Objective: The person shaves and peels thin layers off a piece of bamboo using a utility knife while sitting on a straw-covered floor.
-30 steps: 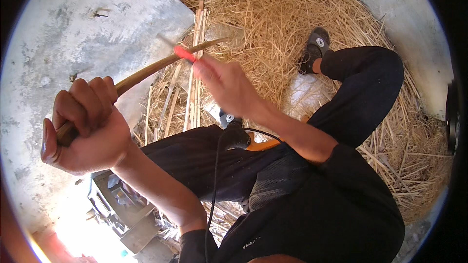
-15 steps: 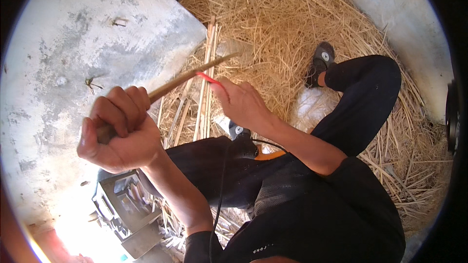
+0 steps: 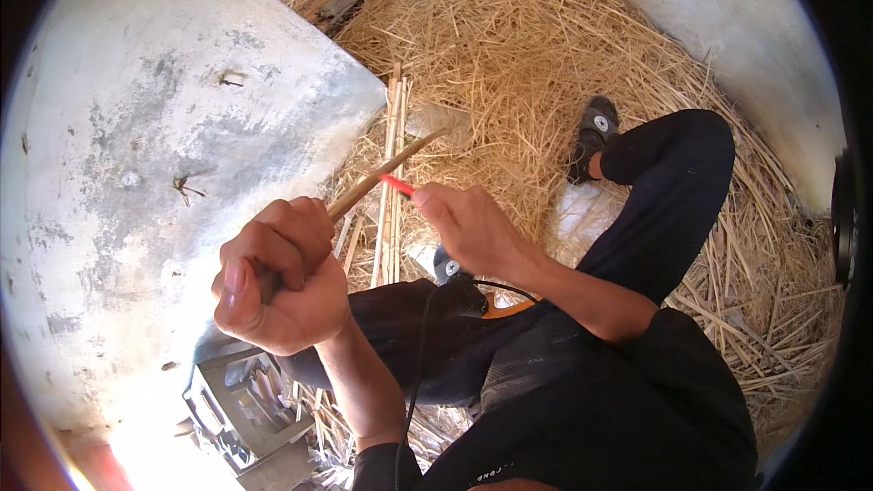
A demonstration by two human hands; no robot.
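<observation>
Mid-frame, left hand (image 3: 284, 275) grips a pointed brown wooden stick (image 3: 382, 170), right hand (image 3: 475, 229) a slim red-and-black tool (image 3: 397, 185); remaining work unclear.

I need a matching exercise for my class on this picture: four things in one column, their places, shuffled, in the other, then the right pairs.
Things
1. Tapering brown wooden stick
2. Small slim red-and-black tool
3. Loose dry golden straw
4. Grey-blotched white flat surface

Places
A. Strewn around the right foot's dark shoe
B. Held in the right hand
C. At the picture's upper left
D. Clenched in the left hand

Pairs: 1-D; 2-B; 3-A; 4-C
</observation>
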